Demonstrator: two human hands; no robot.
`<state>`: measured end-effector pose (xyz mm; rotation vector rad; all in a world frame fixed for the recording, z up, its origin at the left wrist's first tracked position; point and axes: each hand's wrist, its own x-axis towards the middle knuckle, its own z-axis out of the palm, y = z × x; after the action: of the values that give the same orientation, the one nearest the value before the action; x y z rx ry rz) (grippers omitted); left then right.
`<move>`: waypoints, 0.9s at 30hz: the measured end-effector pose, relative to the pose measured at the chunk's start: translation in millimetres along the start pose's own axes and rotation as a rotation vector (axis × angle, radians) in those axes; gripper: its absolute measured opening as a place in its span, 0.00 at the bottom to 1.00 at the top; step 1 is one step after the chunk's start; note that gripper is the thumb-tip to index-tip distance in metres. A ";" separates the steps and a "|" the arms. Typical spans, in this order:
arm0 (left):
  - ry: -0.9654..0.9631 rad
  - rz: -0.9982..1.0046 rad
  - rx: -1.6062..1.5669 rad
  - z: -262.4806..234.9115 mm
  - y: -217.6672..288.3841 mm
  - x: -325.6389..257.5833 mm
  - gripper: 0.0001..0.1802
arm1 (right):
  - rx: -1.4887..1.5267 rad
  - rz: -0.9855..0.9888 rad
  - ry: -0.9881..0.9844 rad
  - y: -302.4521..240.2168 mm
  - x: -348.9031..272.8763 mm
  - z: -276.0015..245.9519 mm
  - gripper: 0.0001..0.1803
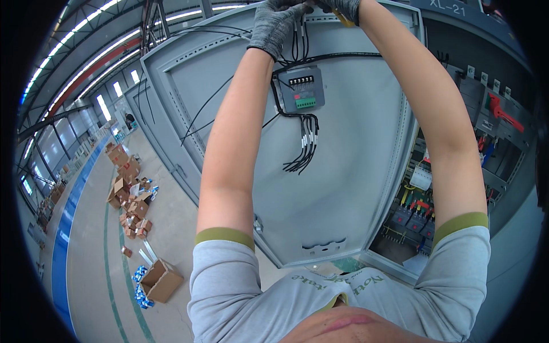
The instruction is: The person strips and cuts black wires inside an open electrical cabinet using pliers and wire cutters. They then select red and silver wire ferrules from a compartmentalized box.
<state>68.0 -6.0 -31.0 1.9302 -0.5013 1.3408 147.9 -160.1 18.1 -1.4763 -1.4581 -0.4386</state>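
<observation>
Both my arms reach up to the top of the grey cabinet door (343, 171), and both hands wear grey knit gloves. My left hand (273, 27) has its fingers pinched together beside thin black wires (298, 43); what they hold is hidden. Close to it, my right hand (346, 8) is closed round a yellow-handled tool (343, 19), mostly cut off by the upper edge. Below the hands, a grey meter (303, 88) with a green terminal block is mounted on the door. Under it hangs a bundle of loose black wires (306, 146) with white marker sleeves.
At right stands the open cabinet, with a red switch handle (506, 114), breakers (412, 220) and coloured wires inside. Loose black cables (209, 114) cross the door's left side. Cardboard boxes (162, 280) and blue-white packets (141, 288) lie on the floor at left.
</observation>
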 end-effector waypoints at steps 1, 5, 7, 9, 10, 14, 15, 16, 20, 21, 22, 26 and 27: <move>0.009 -0.009 0.013 -0.8 -0.1 -0.6 0.12 | 0.121 0.146 -0.080 -12.7 -10.6 -2.1 0.13; 0.042 -0.020 -0.110 12.7 -2.6 5.5 0.13 | -0.006 0.073 0.001 6.2 3.3 -12.3 0.14; 0.084 -0.057 -0.123 14.5 -1.0 1.7 0.14 | -0.086 0.029 0.039 13.8 1.0 -18.3 0.16; 0.139 -0.107 -0.036 14.5 2.7 -0.1 0.14 | -0.560 -0.102 0.183 17.6 -16.5 -27.5 0.17; 0.165 -0.077 -0.014 14.4 1.2 -0.7 0.15 | -0.792 -0.169 0.257 16.0 -27.0 -29.0 0.18; 0.197 -0.058 -0.039 22.2 8.1 -3.7 0.15 | -1.036 -0.161 0.201 22.9 -46.4 -26.6 0.16; 0.188 -0.080 -0.068 24.0 13.4 -3.6 0.15 | -1.049 -0.238 0.188 22.6 -46.8 -28.3 0.15; 0.169 -0.071 -0.085 24.9 13.2 -1.4 0.15 | -1.060 -0.315 0.173 20.7 -48.2 -30.7 0.14; 0.136 -0.070 -0.089 16.1 3.4 0.8 0.14 | -0.958 0.068 0.123 -3.6 -43.8 -24.3 0.11; 0.152 -0.079 -0.077 17.3 4.4 0.0 0.14 | -0.980 0.018 0.132 -2.5 -42.3 -23.6 0.10; 0.168 -0.089 -0.065 18.3 5.1 -0.4 0.14 | -1.002 -0.032 0.141 2.8 -39.9 -22.8 0.10; 0.148 -0.109 -0.085 24.3 16.5 -3.3 0.14 | -0.997 -0.113 0.261 28.6 -26.5 -23.0 0.09; 0.137 -0.114 -0.083 22.6 17.9 -4.5 0.13 | -0.954 -0.084 0.189 15.3 -33.4 -25.0 0.11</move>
<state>68.7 -35.0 -33.6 1.7596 -0.3687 1.3468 163.8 -195.8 -3.2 -2.0120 -1.1942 -1.4231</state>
